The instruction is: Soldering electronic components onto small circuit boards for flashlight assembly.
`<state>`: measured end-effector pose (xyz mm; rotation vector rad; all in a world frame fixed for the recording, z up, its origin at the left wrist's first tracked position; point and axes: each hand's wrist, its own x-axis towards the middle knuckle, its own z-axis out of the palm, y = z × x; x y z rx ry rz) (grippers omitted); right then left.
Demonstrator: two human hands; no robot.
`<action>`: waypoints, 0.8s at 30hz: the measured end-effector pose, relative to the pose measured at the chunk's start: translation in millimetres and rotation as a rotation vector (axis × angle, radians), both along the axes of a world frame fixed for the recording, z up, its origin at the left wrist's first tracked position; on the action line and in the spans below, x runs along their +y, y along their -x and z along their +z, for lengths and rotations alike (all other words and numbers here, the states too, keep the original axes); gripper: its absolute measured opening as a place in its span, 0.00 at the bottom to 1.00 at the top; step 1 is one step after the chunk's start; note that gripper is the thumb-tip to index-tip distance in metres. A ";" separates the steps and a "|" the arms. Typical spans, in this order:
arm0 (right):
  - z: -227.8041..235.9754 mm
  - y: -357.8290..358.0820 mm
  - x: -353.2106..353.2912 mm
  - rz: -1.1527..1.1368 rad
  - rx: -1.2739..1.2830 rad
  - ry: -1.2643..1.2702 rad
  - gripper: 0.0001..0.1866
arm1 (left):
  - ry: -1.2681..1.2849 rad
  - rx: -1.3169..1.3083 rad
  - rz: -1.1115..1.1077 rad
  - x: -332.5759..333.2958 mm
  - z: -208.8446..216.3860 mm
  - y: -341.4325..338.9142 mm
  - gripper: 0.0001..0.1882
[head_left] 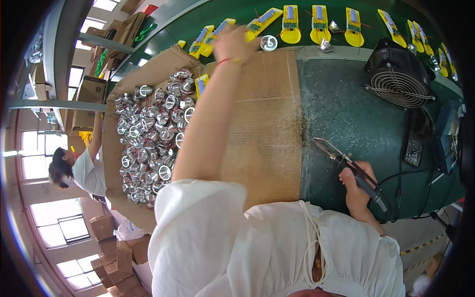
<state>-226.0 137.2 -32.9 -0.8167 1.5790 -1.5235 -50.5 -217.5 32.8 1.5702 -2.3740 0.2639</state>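
My left hand point(236, 45) is stretched out to the far edge of the bench and smeared by motion, so its grip cannot be made out. Right by its fingers is a round silver reflector cup point(268, 43). Yellow plastic housings, one of them a housing point(291, 24) with a blue-grey cell and green circuit board, lie in a row around that hand. In my right hand point(355, 190), closed about the handle, is a soldering iron point(363, 180), its metal tip angled up and left over the bench.
A cardboard box point(116, 183) of many silver reflector cups stands at the left, beside a flat cardboard sheet point(269, 128). A black fan with a wire grille point(402, 86) sits at the right, near cables and a blue device point(448, 138). A co-worker point(84, 168) is at far left.
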 end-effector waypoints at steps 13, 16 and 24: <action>-5.0 -7.4 -5.0 -0.049 0.084 0.063 0.10 | 0.001 -0.227 0.119 108.4 -28.1 -95.9 0.16; -8.1 -7.9 -4.8 -0.094 0.094 0.078 0.10 | -0.032 -0.082 0.115 118.4 -31.6 -82.8 0.15; -11.0 -8.9 -5.8 -0.127 0.123 0.115 0.10 | -0.298 0.624 -0.055 170.9 -38.5 -54.5 0.17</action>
